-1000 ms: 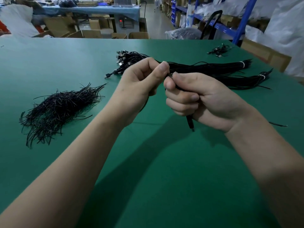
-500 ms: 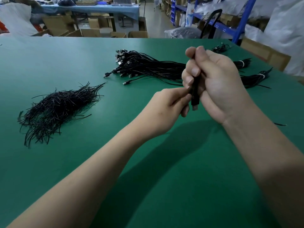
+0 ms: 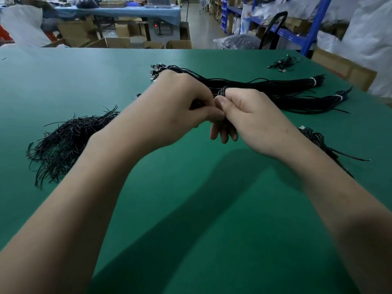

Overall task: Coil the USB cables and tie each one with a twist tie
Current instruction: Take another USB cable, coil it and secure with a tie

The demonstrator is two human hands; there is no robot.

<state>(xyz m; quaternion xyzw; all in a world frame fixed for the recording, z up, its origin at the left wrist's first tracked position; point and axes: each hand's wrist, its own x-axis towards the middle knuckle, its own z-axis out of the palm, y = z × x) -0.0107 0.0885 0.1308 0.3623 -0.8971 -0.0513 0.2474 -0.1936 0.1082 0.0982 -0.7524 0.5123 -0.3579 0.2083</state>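
My right hand [image 3: 250, 117] is closed around a coiled black USB cable [image 3: 222, 91], whose loops poke out above my thumb. My left hand [image 3: 176, 109] meets it with curled fingers pinching the same coil, above the green table mat [image 3: 191, 198]; I cannot tell whether a tie sits between my fingertips. A loose heap of thin black twist ties [image 3: 70, 136] lies to my left, long white-banded bundles of black cables [image 3: 275, 90] lie just beyond my hands, and more black cables [image 3: 318, 141] lie beside my right forearm.
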